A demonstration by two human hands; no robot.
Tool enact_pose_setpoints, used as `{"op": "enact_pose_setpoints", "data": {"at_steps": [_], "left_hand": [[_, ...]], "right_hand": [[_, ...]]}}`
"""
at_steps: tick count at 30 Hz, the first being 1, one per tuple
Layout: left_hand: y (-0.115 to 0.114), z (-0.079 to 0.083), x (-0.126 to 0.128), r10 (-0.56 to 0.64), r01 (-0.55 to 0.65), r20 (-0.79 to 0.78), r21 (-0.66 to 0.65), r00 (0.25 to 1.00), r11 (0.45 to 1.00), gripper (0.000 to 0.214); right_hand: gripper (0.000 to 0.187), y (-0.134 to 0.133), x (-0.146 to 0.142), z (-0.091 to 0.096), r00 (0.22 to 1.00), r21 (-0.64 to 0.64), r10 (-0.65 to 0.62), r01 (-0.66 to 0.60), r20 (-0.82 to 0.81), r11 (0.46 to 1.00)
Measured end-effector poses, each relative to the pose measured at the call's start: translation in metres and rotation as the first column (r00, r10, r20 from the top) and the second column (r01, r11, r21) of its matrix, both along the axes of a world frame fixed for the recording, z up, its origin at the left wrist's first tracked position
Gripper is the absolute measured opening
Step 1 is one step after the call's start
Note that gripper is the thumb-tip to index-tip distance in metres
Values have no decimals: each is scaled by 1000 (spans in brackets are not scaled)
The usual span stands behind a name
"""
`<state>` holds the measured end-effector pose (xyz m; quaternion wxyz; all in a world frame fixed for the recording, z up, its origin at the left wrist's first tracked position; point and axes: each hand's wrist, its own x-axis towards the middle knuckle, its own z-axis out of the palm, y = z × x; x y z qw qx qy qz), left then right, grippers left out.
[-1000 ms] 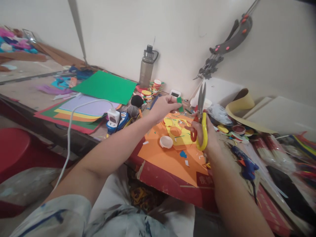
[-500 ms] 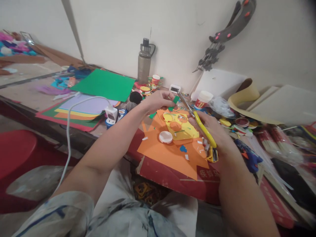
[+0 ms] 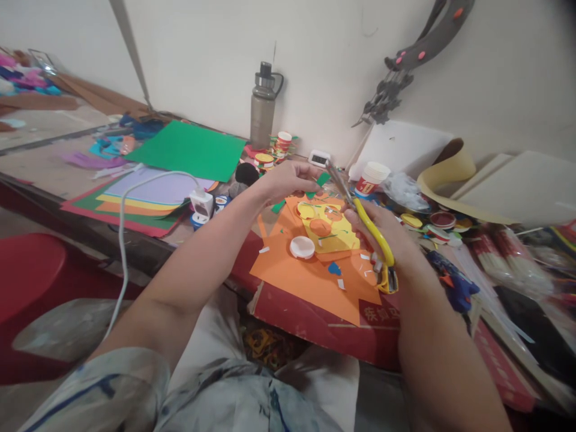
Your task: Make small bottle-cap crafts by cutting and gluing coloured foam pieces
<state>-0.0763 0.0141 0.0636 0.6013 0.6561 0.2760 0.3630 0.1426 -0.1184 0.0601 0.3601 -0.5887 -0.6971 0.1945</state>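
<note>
A small strip of green paper [image 3: 322, 179] is pinched between the thumb and fingers of my left hand [image 3: 294, 182]. My right hand [image 3: 380, 225] is wrapped round scissors with yellow handles [image 3: 373, 231]. Their metal blades point up and to the left, close beside the green strip. Whether the blades touch it I cannot tell. Under both hands lie yellow paper [image 3: 341, 239] with cut-outs and a larger orange sheet [image 3: 288, 273]. A white round lid [image 3: 302, 247], a blue paper scrap [image 3: 334, 269] and several white snippets rest on the orange sheet.
A grey water bottle [image 3: 262, 111] stands by the wall. Coloured sheets, with a green one [image 3: 189, 150] on top, lie to the left near a white charger [image 3: 201, 204] and cable. At the right are paper cups [image 3: 371, 179], a blue glue gun [image 3: 452, 282] and a black flat object [image 3: 535, 327].
The green strip in my left hand has a changed outline, now looking bent or notched. The scissors have shifted slightly beside it. The whole view has tilted a little.
</note>
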Motion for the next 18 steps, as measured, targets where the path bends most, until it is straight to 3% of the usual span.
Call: {"op": "enact_pose_setpoints", "data": {"at_steps": [3,6,11,18], "left_hand": [[-3,-3,5,17,-17,33,-4,999,1000,20],[-8,-8,13,-3,3,11,14,1000,1000,21],[-15,-21,26,-79,81,-53,36,995,996,26],[-14,-33,29,-160,169,-101,81,982,982,18]], "right_hand": [[52,10,-6,-15,961,-16,-79,78,-265,997],[54,19,-13,-30,899,55,-97,132,-428,990],[55,25,-16,-40,865,180,-55,166,-500,969],[54,28,-11,-39,871,172,-73,177,-486,969]]}}
